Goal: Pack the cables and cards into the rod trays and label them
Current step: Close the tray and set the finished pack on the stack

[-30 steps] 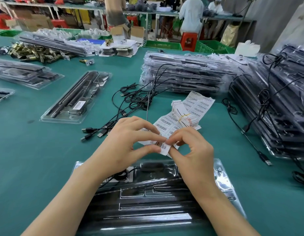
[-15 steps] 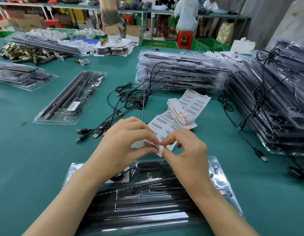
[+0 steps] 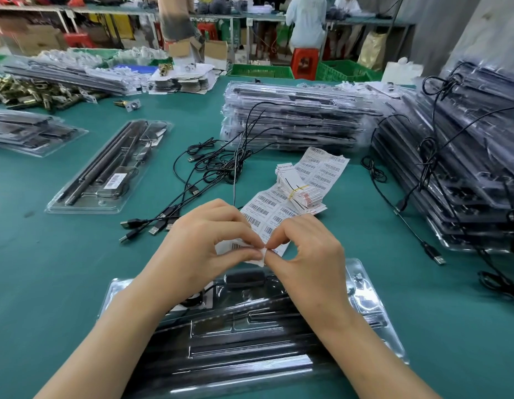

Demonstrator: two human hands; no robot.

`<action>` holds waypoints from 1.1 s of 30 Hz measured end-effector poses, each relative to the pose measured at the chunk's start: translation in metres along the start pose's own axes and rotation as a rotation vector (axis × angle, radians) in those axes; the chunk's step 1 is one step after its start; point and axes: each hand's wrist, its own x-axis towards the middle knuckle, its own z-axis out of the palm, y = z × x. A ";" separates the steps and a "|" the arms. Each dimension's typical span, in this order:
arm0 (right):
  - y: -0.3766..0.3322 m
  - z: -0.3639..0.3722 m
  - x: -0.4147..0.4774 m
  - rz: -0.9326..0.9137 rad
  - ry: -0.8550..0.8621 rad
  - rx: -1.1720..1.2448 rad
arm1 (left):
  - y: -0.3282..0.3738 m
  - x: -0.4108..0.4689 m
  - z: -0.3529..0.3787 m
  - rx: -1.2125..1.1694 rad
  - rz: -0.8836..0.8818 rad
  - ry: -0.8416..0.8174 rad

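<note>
A clear plastic rod tray (image 3: 373,312) with black rods lies at the near edge, under my forearms. Above it my left hand (image 3: 201,240) and my right hand (image 3: 307,249) pinch a small barcode label (image 3: 238,247) between fingertips, its right corner bent where the fingers meet. Behind the hands lies a sheet of barcode labels (image 3: 319,168) with a rubber-banded bundle of white cards (image 3: 299,188) on it. A bunch of black USB cables (image 3: 209,168) spreads left of the sheet. A labelled rod tray (image 3: 106,171) lies further left.
Stacks of packed trays stand behind the label sheet (image 3: 293,119) and along the right edge (image 3: 466,168), with loose cables (image 3: 408,214) draped over and beside them. More trays (image 3: 28,131) and brass hardware (image 3: 28,93) sit at far left. People work at benches beyond the green table.
The label's right end has been bent up between my fingertips, and both hands drew closer together over it. The camera shifted slightly.
</note>
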 end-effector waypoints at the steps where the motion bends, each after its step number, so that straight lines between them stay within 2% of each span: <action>1: 0.000 0.000 0.000 0.004 -0.002 0.002 | 0.000 0.000 0.000 0.007 0.010 0.004; 15: 0.000 -0.001 0.001 0.084 -0.006 0.031 | 0.002 0.000 0.002 0.038 0.028 0.056; 19: 0.003 -0.001 0.002 0.235 0.009 0.020 | -0.002 0.000 -0.002 -0.196 -0.079 0.175; 25: 0.009 -0.004 0.005 0.504 0.072 0.125 | -0.004 0.002 -0.012 -0.593 -0.232 0.365; 28: 0.011 -0.006 0.008 0.599 0.107 0.203 | 0.002 0.003 -0.012 -0.657 -0.370 0.340; 33: 0.013 -0.019 0.015 0.660 0.102 0.370 | 0.009 0.007 -0.003 -0.630 -0.611 0.093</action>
